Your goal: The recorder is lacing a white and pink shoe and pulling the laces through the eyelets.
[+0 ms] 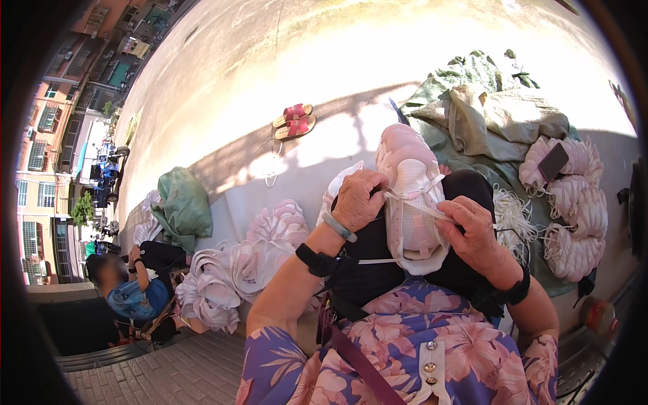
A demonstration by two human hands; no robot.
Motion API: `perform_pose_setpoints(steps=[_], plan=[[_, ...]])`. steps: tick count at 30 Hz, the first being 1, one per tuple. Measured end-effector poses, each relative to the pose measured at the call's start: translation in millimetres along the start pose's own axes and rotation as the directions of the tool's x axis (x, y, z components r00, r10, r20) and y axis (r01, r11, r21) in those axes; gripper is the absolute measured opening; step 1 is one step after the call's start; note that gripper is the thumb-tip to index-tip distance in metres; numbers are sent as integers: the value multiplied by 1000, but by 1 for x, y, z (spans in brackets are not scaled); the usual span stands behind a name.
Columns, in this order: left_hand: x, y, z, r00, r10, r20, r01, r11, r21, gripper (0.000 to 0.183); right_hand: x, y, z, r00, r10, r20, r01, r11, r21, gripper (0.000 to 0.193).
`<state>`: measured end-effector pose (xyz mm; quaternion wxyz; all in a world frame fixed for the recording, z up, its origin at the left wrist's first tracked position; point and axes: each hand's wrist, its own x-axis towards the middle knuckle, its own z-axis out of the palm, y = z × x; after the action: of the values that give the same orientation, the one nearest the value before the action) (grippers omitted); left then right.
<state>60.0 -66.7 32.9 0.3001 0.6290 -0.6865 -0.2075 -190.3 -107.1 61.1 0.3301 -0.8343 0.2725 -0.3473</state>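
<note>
Across my lap lies a pale pink and white sneaker upper [404,150], its toe pointing away from me. A flat white shoelace [420,206] crosses its opening. My left hand [358,197] is closed on the lace at the left side, thumb and fingers pinched together. On the right, my right hand [476,231] pinches another stretch of the same lace, pulled taut between the hands. Part of another white upper [337,179] shows behind my left hand. A loose pile of white laces [515,219] lies right of my knee.
Stacked pink-white uppers [233,270] lie at left, with more bundles [577,226] at right under a dark phone [553,162]. Green sacking [472,125] spreads beyond my right knee. A green bag [183,206] and red sandals [294,123] are farther off. Another person [140,295] sits at far left.
</note>
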Motion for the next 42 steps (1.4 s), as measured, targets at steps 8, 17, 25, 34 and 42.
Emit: perform_pose_setpoints(steps=[8, 17, 25, 34, 42], plan=[[6, -1, -13, 967, -231, 107, 254, 877, -409, 9, 2, -10, 3, 999, 2, 54, -2, 1000, -2, 17], [22, 38, -53, 914, -32, 405, 374, 457, -807, 21, -1, -10, 4, 966, 248, 68, -255, 959, 121, 8], [9, 36, -34, 951, -263, 162, 259, 390, -883, 19, -22, -9, -12, 929, 329, 168, -359, 910, 206, 8], [-3, 42, -2, 961, -246, 126, 226, 436, -871, 22, -83, 9, -73, 751, 624, 216, -658, 731, 179, 12], [-15, 44, 13, 980, -197, -32, 133, 766, -629, 21, -132, 42, -84, 743, 654, 145, -664, 746, 37, 10]])
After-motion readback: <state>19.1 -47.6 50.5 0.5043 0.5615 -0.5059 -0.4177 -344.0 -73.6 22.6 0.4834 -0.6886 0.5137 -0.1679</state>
